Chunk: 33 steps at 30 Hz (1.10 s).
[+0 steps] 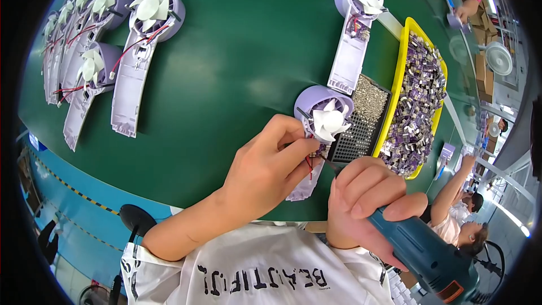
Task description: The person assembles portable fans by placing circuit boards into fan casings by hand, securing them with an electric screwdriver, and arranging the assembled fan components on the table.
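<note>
Your green table (226, 79) spreads under everything, with the yellow tub (403, 59) of small purple-and-silver parts on its right side. Your right hand (367, 195) is wrapped around the blue driver (429, 248). Your left hand (265, 164) closes on the neck of the near fan (329, 123), which lies blades up beside the black tray (353, 141); whether it pinches the red wires (309, 166) too, I can't tell. The driver's tip (328, 161) points in by your left fingertips, so the step in hand looks like fastening inside the handle. The next move calls for a steady fan, a straight tip and wires kept clear.
</note>
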Each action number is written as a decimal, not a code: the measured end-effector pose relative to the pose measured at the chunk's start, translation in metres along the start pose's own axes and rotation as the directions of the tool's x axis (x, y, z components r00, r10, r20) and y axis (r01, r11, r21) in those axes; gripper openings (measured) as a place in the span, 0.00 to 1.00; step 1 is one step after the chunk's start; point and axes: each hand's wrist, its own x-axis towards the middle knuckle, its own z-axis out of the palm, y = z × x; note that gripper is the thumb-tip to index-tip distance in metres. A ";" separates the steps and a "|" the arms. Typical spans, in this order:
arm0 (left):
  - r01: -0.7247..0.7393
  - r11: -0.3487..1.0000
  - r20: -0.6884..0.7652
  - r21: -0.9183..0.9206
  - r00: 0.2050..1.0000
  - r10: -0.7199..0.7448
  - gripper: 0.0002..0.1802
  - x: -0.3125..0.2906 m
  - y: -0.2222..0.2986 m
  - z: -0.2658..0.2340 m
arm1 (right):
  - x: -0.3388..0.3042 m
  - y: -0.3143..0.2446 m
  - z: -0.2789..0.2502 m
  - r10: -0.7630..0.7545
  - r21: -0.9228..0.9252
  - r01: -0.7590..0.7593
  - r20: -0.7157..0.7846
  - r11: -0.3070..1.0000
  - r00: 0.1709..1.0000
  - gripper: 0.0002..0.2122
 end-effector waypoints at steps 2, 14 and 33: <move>-0.002 1.000 -0.002 -0.007 1.000 0.002 0.17 0.001 0.000 -0.001 | -0.001 -0.001 -0.001 0.011 -0.023 -0.010 0.038 1.000 0.999 0.15; 0.020 0.999 0.057 0.034 0.998 -0.022 0.14 -0.003 0.008 -0.004 | -0.012 0.003 0.009 -0.078 -0.088 0.080 0.030 0.993 0.997 0.11; 0.326 0.919 0.072 -0.221 0.945 -0.318 0.12 0.134 -0.012 -0.064 | 0.042 -0.063 -0.147 0.353 -0.160 -0.543 -0.606 0.824 0.713 0.22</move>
